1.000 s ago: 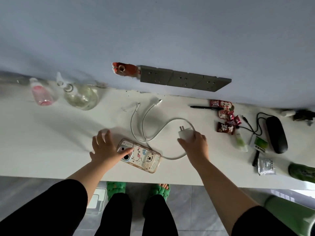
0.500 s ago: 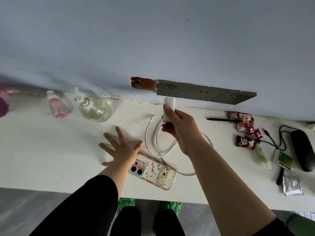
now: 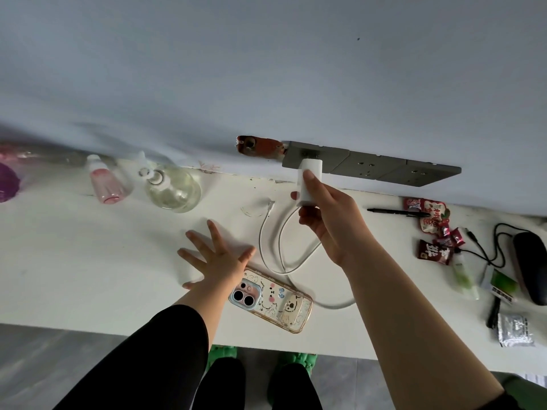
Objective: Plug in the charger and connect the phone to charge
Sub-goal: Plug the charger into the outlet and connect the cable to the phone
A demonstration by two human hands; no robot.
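My right hand [image 3: 328, 220] grips the white charger block [image 3: 308, 179] and holds its top end against the leftmost panel of the grey wall socket strip [image 3: 370, 164]. Its white cable [image 3: 276, 241] loops over the white table, and the free plug end [image 3: 270, 206] lies loose near the wall. The phone [image 3: 272, 300] lies face down in a cartoon case near the table's front edge. My left hand [image 3: 217, 255] rests flat on the table with fingers spread, just left of the phone, holding nothing.
A round glass pump bottle [image 3: 173, 187] and a pink bottle [image 3: 108, 184] stand at the back left. A black pen [image 3: 396, 211], red snack packets [image 3: 435, 229], a black case [image 3: 529, 261] with black cord, a green tube and a foil sachet [image 3: 515, 329] crowd the right side.
My right hand lifted the charger block off the table and carried it up to the leftmost socket. My left hand slid off the phone and spread flat beside it.
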